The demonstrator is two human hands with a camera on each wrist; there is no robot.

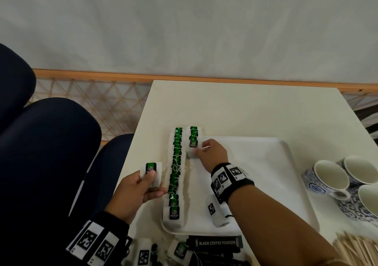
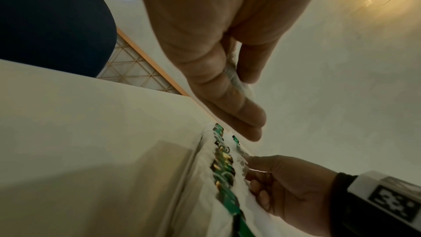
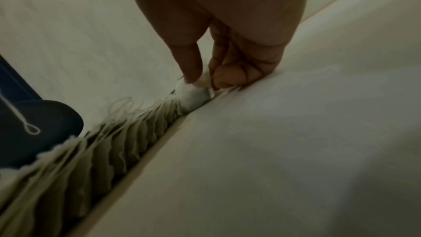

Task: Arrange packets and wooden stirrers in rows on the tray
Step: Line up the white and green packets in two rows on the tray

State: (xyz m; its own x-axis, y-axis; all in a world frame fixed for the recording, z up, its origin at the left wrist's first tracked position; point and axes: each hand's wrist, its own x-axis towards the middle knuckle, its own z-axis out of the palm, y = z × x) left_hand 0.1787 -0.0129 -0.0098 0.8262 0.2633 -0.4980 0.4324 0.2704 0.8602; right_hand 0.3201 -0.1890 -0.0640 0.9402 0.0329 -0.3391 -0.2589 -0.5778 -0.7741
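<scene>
Paper tea bags with green tags are what I'm handling, and I judge them nearly weightless, soft and easily crumpled, with loose strings that could snag a neighbour. My left hand (image 1: 141,186) pinches one spare tea bag (image 1: 151,170) between thumb and fingers, off the tray at about nine o'clock from the long row (image 1: 174,173). That row runs overlapped along the left edge of the white tray (image 1: 266,163). At twelve o'clock on the tray a short second row (image 1: 192,140) has begun; my right hand (image 1: 212,155) has thumb and forefinger closed on its nearest bag (image 3: 196,95), the other fingers curled. I'd hold each bag lightly by its paper edge, not the string, since a firm press would likely shove the overlapped bags askew. Wooden stirrers (image 1: 356,249) lie at five o'clock off the tray, stiff and light.
</scene>
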